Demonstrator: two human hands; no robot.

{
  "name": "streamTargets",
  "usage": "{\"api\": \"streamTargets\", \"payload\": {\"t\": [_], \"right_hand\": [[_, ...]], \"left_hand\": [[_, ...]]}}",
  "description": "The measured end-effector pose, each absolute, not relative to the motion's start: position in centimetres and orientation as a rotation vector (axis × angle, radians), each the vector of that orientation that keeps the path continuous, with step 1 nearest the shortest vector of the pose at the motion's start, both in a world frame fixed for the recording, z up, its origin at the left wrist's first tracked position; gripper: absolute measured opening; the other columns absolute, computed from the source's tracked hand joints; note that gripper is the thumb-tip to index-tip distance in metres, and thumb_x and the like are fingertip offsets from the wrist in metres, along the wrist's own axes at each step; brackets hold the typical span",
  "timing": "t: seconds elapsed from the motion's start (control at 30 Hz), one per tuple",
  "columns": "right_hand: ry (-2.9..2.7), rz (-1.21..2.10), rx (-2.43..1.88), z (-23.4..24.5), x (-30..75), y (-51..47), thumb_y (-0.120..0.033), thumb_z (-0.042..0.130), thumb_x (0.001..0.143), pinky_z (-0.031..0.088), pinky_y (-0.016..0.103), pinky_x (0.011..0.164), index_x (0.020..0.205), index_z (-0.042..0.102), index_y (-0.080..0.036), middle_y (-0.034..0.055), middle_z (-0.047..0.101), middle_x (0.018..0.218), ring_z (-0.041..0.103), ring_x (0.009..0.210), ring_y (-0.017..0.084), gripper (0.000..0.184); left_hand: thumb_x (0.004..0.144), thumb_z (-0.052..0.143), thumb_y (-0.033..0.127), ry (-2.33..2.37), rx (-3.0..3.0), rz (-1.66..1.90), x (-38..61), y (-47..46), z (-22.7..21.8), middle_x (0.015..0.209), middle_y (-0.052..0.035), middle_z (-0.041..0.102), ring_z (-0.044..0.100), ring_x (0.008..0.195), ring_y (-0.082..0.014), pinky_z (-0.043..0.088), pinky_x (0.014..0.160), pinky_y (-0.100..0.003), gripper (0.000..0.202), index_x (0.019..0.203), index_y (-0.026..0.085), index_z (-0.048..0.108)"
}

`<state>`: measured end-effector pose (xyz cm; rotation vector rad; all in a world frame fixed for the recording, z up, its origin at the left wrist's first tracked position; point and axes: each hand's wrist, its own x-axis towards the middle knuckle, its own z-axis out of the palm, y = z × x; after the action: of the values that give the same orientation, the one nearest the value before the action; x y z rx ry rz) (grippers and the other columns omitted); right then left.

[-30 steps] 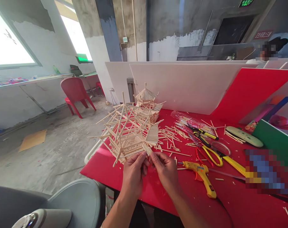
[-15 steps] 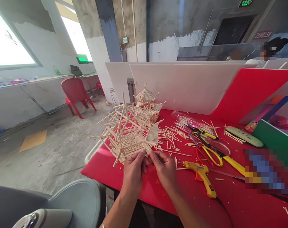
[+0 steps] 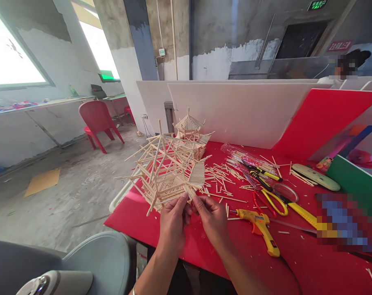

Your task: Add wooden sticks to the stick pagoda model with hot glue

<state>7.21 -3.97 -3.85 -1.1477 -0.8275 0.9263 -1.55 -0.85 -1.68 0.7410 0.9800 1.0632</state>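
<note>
Between the fingertips of both hands is a small bundle of short wooden sticks [image 3: 190, 191], lying side by side. My left hand [image 3: 173, 213] pinches it from the left, and my right hand [image 3: 210, 215] from the right; both are closed. Just beyond them stands a pavilion-like model of thin wooden sticks [image 3: 161, 164], with an open frame roof and a slatted panel on its right. A second, finished-looking stick pavilion [image 3: 188, 127] rises behind it. Whether the held sticks are glued together I cannot tell.
On the red table [image 3: 201, 246] lie a yellow glue gun [image 3: 259, 225], loose sticks [image 3: 218, 176], black-and-yellow pliers [image 3: 261, 178], a yellow cutter [image 3: 304, 213] and a tape roll [image 3: 285, 191]. White boards [image 3: 235, 112] stand behind. A grey stool [image 3: 96, 258] holds a white bottle [image 3: 63, 282]. Another person [image 3: 342, 69] is beyond the boards.
</note>
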Motion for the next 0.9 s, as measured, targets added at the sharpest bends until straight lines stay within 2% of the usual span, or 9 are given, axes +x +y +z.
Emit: {"api": "streamTargets", "payload": {"t": [0.2,0.33,0.43,0.57,0.67,0.8,0.9], "right_hand": [[-0.950,0.920,-1.184,-4.1,7.8,-5.0,-0.048,0.056,0.087,0.040,0.022,0.050,0.068,0.064,-0.018,-0.0016,0.055,0.057,0.049,0.053,0.011,0.036],[-0.933,0.906,-1.212,-4.7,8.6,-5.8,-0.044,0.055,0.087,0.043,0.024,0.057,0.083,0.070,-0.017,0.0019,0.062,0.067,0.054,0.063,0.014,0.031],[-0.934,0.886,-1.245,-4.7,9.0,-6.1,-0.044,0.058,0.086,0.042,0.023,0.055,0.091,0.072,-0.017,0.0020,0.063,0.068,0.052,0.061,0.013,0.030],[-1.003,0.866,-1.305,-4.4,9.3,-6.4,-0.045,0.061,0.084,0.037,0.022,0.051,0.085,0.071,-0.017,-0.0011,0.058,0.062,0.045,0.055,0.010,0.029],[-1.029,0.856,-1.336,-4.5,9.3,-6.8,-0.046,0.059,0.086,0.035,0.022,0.050,0.081,0.068,-0.018,-0.0018,0.056,0.061,0.042,0.055,0.010,0.030],[-1.048,0.904,-1.321,-4.7,9.4,-7.3,-0.047,0.056,0.088,0.038,0.022,0.054,0.081,0.064,-0.018,-0.0016,0.057,0.064,0.047,0.058,0.010,0.031],[-0.970,1.063,-1.228,-5.1,9.5,-7.6,-0.048,0.055,0.088,0.040,0.022,0.056,0.078,0.060,-0.018,-0.0017,0.057,0.063,0.050,0.060,0.010,0.032]], "left_hand": [[0.066,0.077,0.041,0.945,0.731,1.038,-1.8,-1.2,-1.7,0.044,0.0050,0.045,0.037,0.037,-0.0043,0.024,0.037,-0.018,0.039,0.051,0.016,0.050],[0.065,0.079,0.038,0.955,0.729,1.053,-1.8,-1.5,-1.8,0.044,0.0061,0.044,0.035,0.037,-0.0036,0.023,0.037,-0.017,0.034,0.057,0.016,0.054],[0.065,0.079,0.037,0.969,0.743,1.051,-1.8,-1.8,-2.1,0.044,0.0065,0.045,0.034,0.037,-0.0031,0.022,0.038,-0.016,0.029,0.064,0.015,0.060],[0.063,0.081,0.036,0.973,0.717,1.036,-1.7,-2.4,-2.6,0.047,0.0063,0.048,0.038,0.038,-0.0033,0.023,0.038,-0.015,0.030,0.072,0.015,0.062],[0.063,0.082,0.036,0.952,0.726,1.038,-1.5,-2.8,-2.8,0.048,0.0064,0.048,0.038,0.040,-0.0029,0.022,0.038,-0.015,0.031,0.069,0.015,0.060],[0.064,0.082,0.035,0.884,0.735,1.052,-1.4,-3.4,-3.4,0.049,0.0062,0.048,0.039,0.043,-0.0028,0.026,0.041,-0.014,0.032,0.066,0.015,0.058],[0.068,0.079,0.038,0.847,0.791,1.010,-1.3,-3.7,-4.0,0.048,0.0031,0.053,0.043,0.044,-0.0045,0.029,0.043,-0.015,0.031,0.065,0.015,0.059]]}}
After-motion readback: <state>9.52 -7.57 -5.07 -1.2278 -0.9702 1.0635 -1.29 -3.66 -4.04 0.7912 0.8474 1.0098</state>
